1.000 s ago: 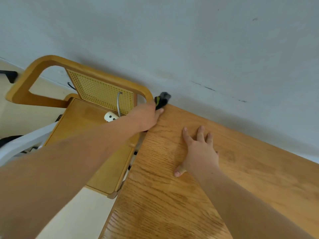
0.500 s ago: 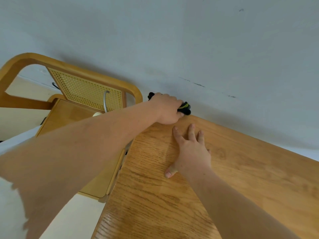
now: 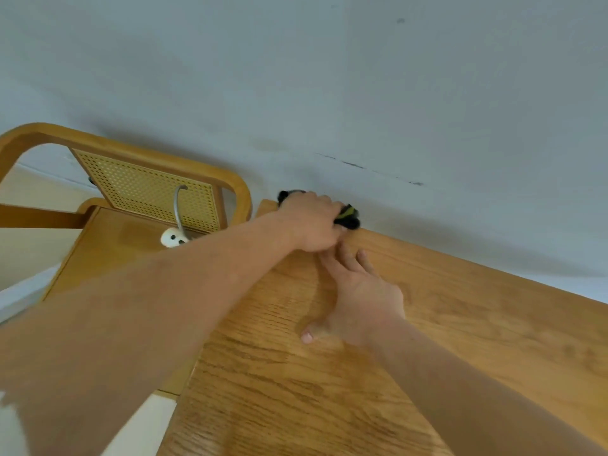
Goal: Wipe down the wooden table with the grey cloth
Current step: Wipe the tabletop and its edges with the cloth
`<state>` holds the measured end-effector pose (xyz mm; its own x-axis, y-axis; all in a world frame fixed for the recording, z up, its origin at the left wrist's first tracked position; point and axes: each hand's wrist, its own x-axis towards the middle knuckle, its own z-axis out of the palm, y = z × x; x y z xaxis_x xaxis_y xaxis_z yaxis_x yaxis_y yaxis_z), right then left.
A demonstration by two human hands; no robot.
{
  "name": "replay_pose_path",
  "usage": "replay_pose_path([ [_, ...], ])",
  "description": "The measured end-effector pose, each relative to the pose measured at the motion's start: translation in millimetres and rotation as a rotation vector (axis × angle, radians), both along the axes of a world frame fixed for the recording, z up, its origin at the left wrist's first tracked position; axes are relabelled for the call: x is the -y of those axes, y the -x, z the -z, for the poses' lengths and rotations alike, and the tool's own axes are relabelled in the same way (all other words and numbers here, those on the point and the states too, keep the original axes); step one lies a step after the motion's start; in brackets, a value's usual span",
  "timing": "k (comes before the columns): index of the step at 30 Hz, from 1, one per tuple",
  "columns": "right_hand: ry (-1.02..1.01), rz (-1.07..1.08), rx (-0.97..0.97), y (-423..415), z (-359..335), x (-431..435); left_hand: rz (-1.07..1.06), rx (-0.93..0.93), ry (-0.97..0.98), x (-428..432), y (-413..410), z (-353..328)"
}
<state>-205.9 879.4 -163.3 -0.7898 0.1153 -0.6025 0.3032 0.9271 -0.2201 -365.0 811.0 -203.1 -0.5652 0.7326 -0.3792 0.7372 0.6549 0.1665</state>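
The wooden table (image 3: 460, 324) fills the lower right, its far edge against a pale wall. My left hand (image 3: 312, 222) grips a bunched dark grey cloth (image 3: 348, 217) with a yellow-green edge, pressing it on the table's far left corner by the wall. Most of the cloth is hidden under my fingers; a dark bit (image 3: 286, 194) sticks out on the hand's left side. My right hand (image 3: 358, 294) lies flat on the tabletop just behind the left one, fingers straight and pointing toward the wall.
A wooden chair (image 3: 131, 192) with a perforated cane back stands left of the table, close to its edge. A white plug (image 3: 172, 239) with a grey cable lies on the chair seat. The wall (image 3: 362, 93) runs right along the table's far edge.
My left hand has slid the cloth from the table's corner to the right along the wall edge. My right hand has stayed flat on the tabletop.
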Motion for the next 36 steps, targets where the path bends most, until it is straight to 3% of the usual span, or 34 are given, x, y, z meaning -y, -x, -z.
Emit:
replay_pose_path([
  [2,0.174,0.154,-0.030,-9,-7,-33,0.070,0.055,-0.060,-29,-23,0],
  [4,0.218,0.313,-0.082,-25,-10,-74,0.104,0.119,-0.108,-36,-30,-1],
  [8,-0.069,0.278,-0.021,-50,-7,-143,-0.042,0.179,-0.032,-14,0,-3],
  [11,-0.159,0.278,0.050,-57,-1,-159,-0.182,0.062,0.213,-2,18,-1],
  [13,-0.169,0.281,0.026,-57,3,-162,-0.221,0.050,0.261,-16,15,1],
  [19,-0.144,0.321,0.027,-58,17,-169,-0.125,0.174,-0.096,-143,-84,-1],
  [23,-0.114,0.334,0.045,-61,23,-172,-0.065,0.237,-0.195,-156,-104,-7],
  [26,-0.095,0.305,0.047,-62,17,-173,-0.151,0.295,-0.115,-115,-75,-12],
  [31,-0.082,0.296,0.034,-62,13,-172,-0.371,0.032,0.246,-57,-29,-14],
  [36,-0.098,0.290,0.048,-59,14,-172,-0.309,0.234,-0.072,-128,-82,-17],
])
